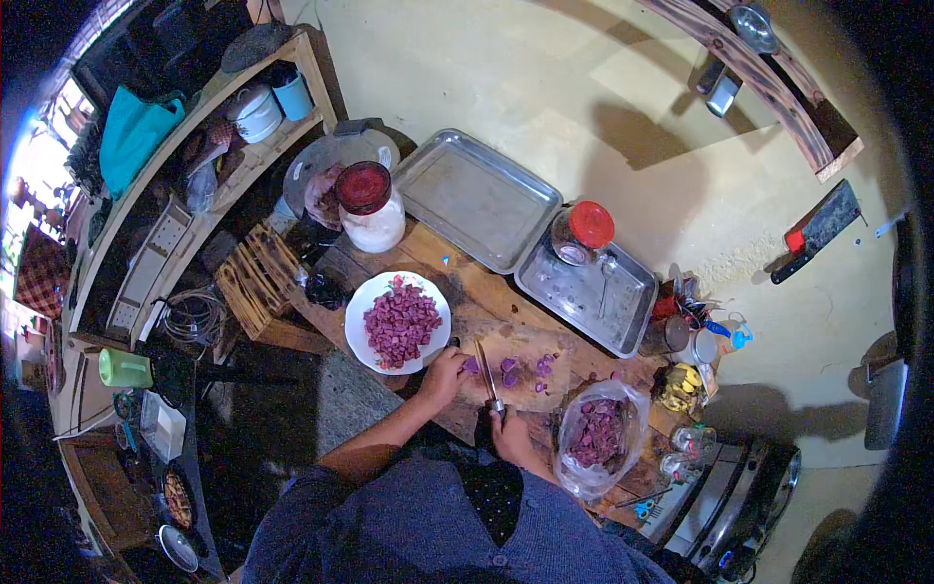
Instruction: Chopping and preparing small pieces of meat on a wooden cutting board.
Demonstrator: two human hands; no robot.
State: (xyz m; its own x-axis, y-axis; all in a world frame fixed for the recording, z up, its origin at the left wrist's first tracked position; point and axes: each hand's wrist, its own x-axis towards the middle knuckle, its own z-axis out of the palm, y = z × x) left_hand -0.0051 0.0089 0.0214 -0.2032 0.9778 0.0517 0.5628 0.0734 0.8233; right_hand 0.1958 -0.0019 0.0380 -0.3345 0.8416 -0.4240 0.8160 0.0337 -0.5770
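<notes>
My right hand [513,436] grips the handle of a kitchen knife [486,371], whose blade points away from me over a wooden cutting board [536,390]. To the left of the blade, the fingertips of my left hand [444,379] hold a small purple vegetable piece [471,364] against the board. More cut purple pieces [508,371] lie just right of the knife. A white plate [354,332] with a floral rim, heaped with purple cubes [403,321], stands beyond my left hand. To the right sits an open clear plastic bag [633,438] of purple chunks [598,434].
Two metal trays [481,197] [620,306] line the wall; the nearer one carries a red-lidded jar [589,226] and a spoon. A large jar of white contents [372,223] stands behind the plate. Bananas [680,387], glass jars [692,440] and scissors [645,509] lie right.
</notes>
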